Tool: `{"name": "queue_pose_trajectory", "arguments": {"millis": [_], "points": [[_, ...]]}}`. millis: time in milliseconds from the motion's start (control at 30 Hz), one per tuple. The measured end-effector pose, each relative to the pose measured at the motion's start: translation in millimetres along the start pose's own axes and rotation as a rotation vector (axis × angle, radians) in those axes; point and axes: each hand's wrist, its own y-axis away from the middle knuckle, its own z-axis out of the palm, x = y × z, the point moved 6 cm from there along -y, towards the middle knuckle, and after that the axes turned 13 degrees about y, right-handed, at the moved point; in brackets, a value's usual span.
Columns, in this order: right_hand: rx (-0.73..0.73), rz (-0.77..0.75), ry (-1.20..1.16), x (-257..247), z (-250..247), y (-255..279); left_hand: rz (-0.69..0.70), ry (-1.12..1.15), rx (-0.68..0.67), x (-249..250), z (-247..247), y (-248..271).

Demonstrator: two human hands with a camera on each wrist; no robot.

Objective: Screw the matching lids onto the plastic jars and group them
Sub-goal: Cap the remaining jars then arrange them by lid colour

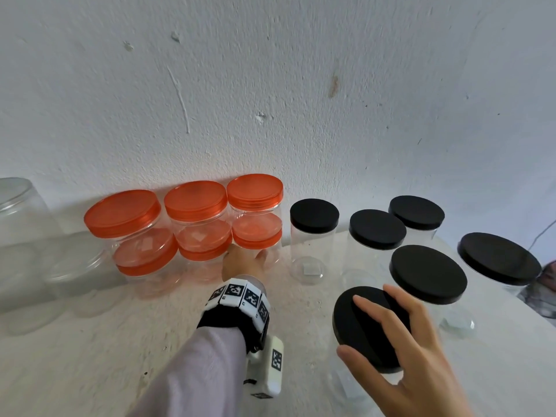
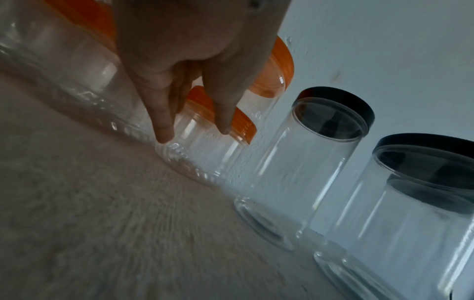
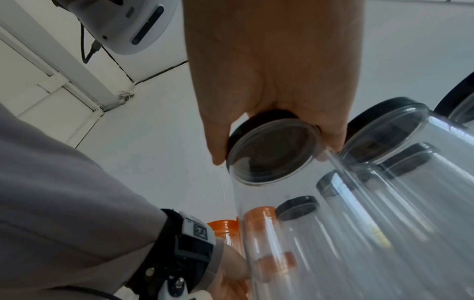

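Note:
Three stacks of orange-lidded clear jars (image 1: 195,224) stand against the wall. My left hand (image 1: 243,263) reaches to the lower jar of the right stack (image 2: 205,154); its straight fingers (image 2: 164,130) touch the jar's wall just below the orange lid (image 2: 243,123). Nearer to me, my right hand (image 1: 376,329) grips the black lid (image 1: 355,332) of a tall clear jar (image 3: 256,199) from above. In the right wrist view, thumb and fingers wrap the rim of that lid (image 3: 271,146). The jar leans slightly.
Several other black-lidded clear jars (image 1: 427,273) stand in a cluster at the right, close to the held one. Lidless clear jars (image 1: 21,221) sit at the far left. The white wall (image 1: 270,100) runs right behind the stacks. The table (image 1: 105,356) is white and textured.

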Motion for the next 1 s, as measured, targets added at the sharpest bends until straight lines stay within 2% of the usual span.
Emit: {"name": "queue_pose_trajectory", "arguments": {"millis": [233,333,433,500,600,667,767,900,1000], "points": [[-0.139,0.028,-0.024,5,6,3,0.134,-0.074,-0.092,2,-26,-3],[-0.209,0.015,-0.007,4,9,5,0.158,0.006,-0.183,0,-30,7],[-0.277,0.007,0.011,9,12,7,0.235,0.185,-0.399,8,-29,39],[-0.297,-0.002,0.002,11,13,6,0.319,0.216,-0.613,17,-27,70],[-0.307,-0.007,-0.076,12,16,3,0.384,0.136,-0.932,24,-21,117],[-0.324,-0.032,-0.131,9,19,0,0.412,0.080,-1.018,26,-19,137],[-0.396,-0.062,-0.166,3,29,-3,0.455,0.074,-0.996,30,-20,151],[-0.440,-0.109,-0.190,-5,36,-8,0.471,0.121,-0.897,28,-25,152],[-0.478,-0.092,-0.351,-10,37,-18,0.480,0.146,-0.827,24,-34,146]]}}
